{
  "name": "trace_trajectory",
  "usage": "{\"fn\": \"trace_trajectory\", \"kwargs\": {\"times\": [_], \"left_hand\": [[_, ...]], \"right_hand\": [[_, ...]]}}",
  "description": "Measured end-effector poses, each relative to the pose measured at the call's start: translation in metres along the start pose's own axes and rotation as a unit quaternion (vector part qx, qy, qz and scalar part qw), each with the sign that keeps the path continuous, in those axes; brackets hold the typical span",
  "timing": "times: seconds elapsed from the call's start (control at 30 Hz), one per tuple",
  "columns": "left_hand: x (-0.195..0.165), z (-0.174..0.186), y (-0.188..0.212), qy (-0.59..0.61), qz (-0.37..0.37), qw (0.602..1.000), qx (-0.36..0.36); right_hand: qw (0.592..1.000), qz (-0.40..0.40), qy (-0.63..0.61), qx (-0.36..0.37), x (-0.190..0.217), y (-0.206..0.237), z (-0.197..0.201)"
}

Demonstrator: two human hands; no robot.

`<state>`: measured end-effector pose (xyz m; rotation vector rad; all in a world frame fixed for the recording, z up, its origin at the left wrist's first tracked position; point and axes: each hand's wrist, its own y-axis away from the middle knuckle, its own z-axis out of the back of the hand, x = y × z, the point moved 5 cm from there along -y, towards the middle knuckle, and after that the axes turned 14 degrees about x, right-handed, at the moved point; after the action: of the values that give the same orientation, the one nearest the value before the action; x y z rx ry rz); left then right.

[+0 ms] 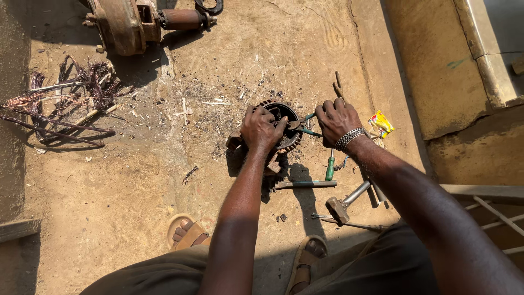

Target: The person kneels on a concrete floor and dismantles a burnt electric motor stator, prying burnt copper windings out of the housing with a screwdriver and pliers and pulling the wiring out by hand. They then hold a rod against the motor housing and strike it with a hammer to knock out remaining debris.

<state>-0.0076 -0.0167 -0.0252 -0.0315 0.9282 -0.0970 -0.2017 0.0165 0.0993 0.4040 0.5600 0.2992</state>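
Head view: person's two bare arms reach down over a dirt floor point(136, 186).
Motor housing point(284, 127): round, dark, ribbed metal ring, on the ground between both hands; inside is dark, contents unclear.
Left hand point(262, 128): clamped over the housing's near rim.
Right hand point(337, 121): fist closed on green-handled pliers point(308, 131), tips at the housing rim.
Hammer point(346, 202): metal, lying right of centre.
Screwdriver point(330, 166): green handle, near hammer.
Copper wire point(71, 98): frayed tangle, far left.
Rusty motor point(142, 22): top edge.

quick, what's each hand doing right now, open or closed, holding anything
Left hand: closed, gripping the rim of the round, dark, ribbed metal motor housing.
Right hand: closed on green-handled pliers reaching into the housing.
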Motion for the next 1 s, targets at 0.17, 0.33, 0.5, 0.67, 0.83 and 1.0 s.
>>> {"fn": "trace_trajectory", "kwargs": {"times": [0.17, 0.33, 0.5, 0.67, 0.83, 1.0], "left_hand": [[-0.005, 0.005, 0.001, -0.005, 0.008, 1.000, 0.008], [-0.011, 0.009, 0.000, 0.005, 0.018, 1.000, -0.009], [-0.019, 0.010, 0.000, -0.044, 0.002, 0.999, -0.018], [-0.018, 0.000, 0.007, -0.019, 0.058, 0.997, -0.043], [-0.015, -0.004, 0.011, -0.047, 0.030, 0.996, -0.068], [-0.015, -0.004, 0.011, -0.028, 0.016, 0.999, -0.021]], "right_hand": [[0.980, -0.071, 0.156, -0.105, 0.015, 0.005, 0.013], [0.990, -0.053, 0.061, -0.117, 0.014, 0.007, 0.021], [0.999, 0.019, 0.031, 0.004, 0.000, -0.008, 0.029], [0.996, 0.034, 0.013, -0.085, -0.008, -0.011, 0.028], [0.997, 0.029, -0.020, -0.074, -0.010, -0.010, -0.011], [0.998, 0.013, 0.016, -0.053, -0.012, -0.023, -0.023]]}}
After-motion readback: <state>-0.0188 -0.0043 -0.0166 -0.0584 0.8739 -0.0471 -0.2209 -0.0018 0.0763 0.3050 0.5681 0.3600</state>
